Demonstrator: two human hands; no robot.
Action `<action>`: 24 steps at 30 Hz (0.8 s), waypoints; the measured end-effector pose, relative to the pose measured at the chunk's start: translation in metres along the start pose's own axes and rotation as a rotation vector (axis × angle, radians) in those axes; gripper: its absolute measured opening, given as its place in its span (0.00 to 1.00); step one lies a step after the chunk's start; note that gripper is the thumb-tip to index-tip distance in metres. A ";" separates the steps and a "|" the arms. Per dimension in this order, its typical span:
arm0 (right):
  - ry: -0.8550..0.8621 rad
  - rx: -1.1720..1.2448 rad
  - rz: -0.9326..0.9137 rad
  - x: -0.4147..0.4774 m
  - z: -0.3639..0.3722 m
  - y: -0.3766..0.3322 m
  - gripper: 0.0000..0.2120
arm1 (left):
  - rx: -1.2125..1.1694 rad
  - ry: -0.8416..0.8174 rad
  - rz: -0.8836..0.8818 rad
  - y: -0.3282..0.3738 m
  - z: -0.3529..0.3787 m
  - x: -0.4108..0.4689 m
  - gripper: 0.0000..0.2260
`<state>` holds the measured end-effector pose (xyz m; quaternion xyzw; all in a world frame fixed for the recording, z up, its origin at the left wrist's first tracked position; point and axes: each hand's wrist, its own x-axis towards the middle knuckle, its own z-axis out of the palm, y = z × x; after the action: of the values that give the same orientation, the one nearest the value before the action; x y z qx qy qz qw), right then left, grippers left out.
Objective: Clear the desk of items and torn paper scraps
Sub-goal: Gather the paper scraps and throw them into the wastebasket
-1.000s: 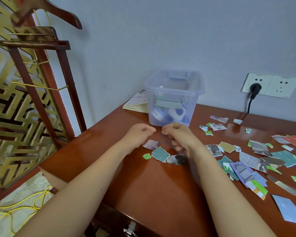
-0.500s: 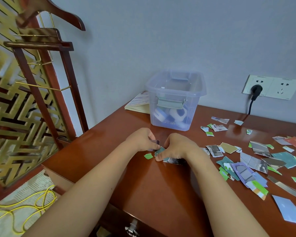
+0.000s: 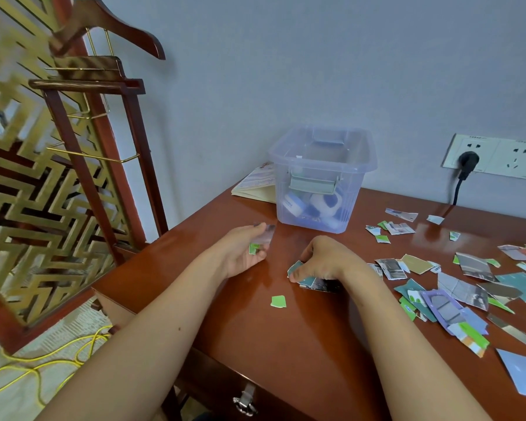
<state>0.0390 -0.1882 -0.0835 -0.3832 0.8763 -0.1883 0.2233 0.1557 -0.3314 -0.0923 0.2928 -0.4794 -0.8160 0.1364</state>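
Head view: now lifts grey-green torn paper scraps [image 3: 264,237] in left hand [image 3: 240,256], pinches teal scraps [image 3: 295,266] with right hand [image 3: 325,258] (most remain).

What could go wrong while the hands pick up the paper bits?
1. The left hand holds its scraps by the fingertips; some might slip out before reaching the bin.
2. The green scrap lies alone between the arms; a forearm could brush it off the desk.
3. The right hand pinches a teal scrap atop others; those may scatter.
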 end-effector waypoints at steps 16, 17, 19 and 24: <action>-0.013 -0.086 0.014 -0.005 -0.001 -0.003 0.19 | -0.377 0.184 -0.058 -0.005 0.016 -0.010 0.18; -0.020 -0.077 0.009 -0.006 -0.002 -0.003 0.20 | -0.353 0.197 -0.058 -0.006 0.017 -0.009 0.18; -0.036 -0.076 -0.008 -0.009 -0.005 -0.001 0.21 | -0.328 0.215 -0.043 -0.006 0.017 -0.011 0.18; -0.011 -0.072 -0.026 -0.017 -0.003 -0.002 0.17 | -0.283 0.266 0.028 -0.008 0.025 -0.019 0.18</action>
<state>0.0488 -0.1759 -0.0753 -0.4032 0.8763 -0.1572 0.2118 0.1562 -0.2999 -0.0836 0.3692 -0.3416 -0.8275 0.2496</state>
